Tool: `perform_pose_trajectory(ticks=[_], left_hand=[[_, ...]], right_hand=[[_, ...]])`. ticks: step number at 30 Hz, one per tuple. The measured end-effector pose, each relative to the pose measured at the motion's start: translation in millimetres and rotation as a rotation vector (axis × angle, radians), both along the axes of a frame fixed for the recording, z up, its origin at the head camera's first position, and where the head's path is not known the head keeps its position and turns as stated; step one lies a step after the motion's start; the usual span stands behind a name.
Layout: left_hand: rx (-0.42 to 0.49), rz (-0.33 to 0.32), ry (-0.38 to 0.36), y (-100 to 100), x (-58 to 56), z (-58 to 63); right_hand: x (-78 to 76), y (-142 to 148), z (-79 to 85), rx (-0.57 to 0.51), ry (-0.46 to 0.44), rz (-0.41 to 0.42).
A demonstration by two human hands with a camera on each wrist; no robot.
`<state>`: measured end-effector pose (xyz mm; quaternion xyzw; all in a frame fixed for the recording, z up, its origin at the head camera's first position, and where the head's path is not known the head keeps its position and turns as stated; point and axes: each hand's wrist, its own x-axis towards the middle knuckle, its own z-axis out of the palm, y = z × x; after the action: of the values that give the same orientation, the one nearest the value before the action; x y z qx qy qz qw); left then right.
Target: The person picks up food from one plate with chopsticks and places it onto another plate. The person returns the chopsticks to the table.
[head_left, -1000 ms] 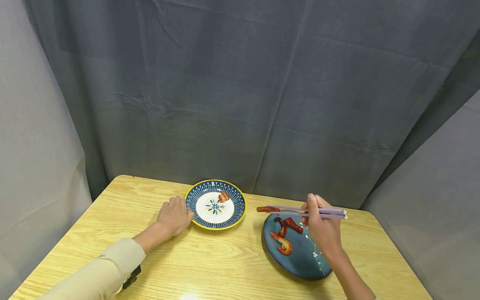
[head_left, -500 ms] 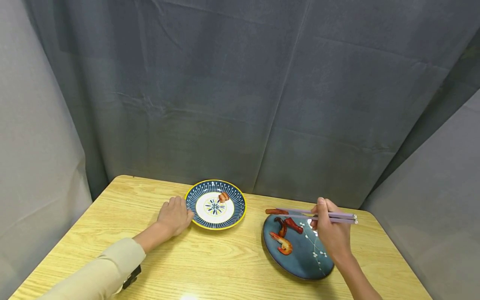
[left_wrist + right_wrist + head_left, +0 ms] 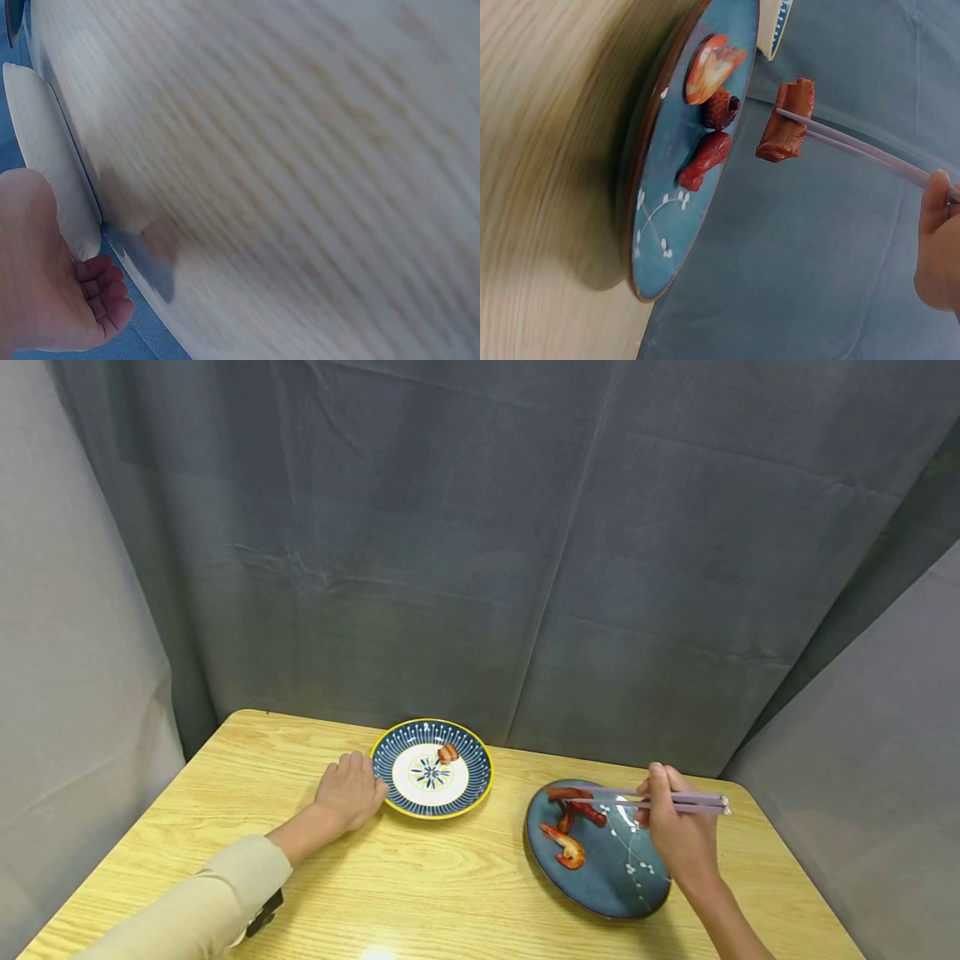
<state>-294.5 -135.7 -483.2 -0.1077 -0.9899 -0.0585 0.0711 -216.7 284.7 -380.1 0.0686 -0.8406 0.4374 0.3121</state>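
Note:
In the head view my right hand [image 3: 682, 831] grips purple chopsticks [image 3: 703, 803]. Their tips pinch a reddish-brown strip of meat [image 3: 786, 120], which the right wrist view shows raised off the dark blue plate [image 3: 607, 889]. On that plate lie an orange shrimp [image 3: 564, 847], a dark curled tentacle-like piece [image 3: 718, 110] and a red drumstick-shaped piece [image 3: 705, 161]. My left hand [image 3: 348, 793] holds the near-left rim of a patterned blue-and-white plate [image 3: 401, 795], its fingers curled in the left wrist view. A small layered piece of meat [image 3: 447, 754] sits on this plate.
Both plates stand on a light wood table [image 3: 300, 902]. A grey curtain [image 3: 375, 568] hangs right behind its back edge. Pale cloth panels [image 3: 75, 652] close in the left and right sides.
My right hand has moved right and slightly nearer, carrying the meat strip in the chopsticks from beyond the dark plate's left edge to over its far-left part. The left hand has stayed put.

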Motion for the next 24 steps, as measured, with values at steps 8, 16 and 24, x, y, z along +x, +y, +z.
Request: perform_pose_trajectory(ticks=[8,16,24], left_hand=[[0.003,0.002,-0.003,0,-0.5,-0.4],[-0.006,0.003,-0.008,0,-0.6,-1.1],[-0.009,0.006,-0.003,0,-0.8,-1.4]], right_hand=[[3.5,12,-5.0,-0.002,-0.008,-0.058],[4.4,21,-10.9,-0.004,0.003,-0.067],[6.1,27,-13.3,0.003,-0.024,-0.095]])
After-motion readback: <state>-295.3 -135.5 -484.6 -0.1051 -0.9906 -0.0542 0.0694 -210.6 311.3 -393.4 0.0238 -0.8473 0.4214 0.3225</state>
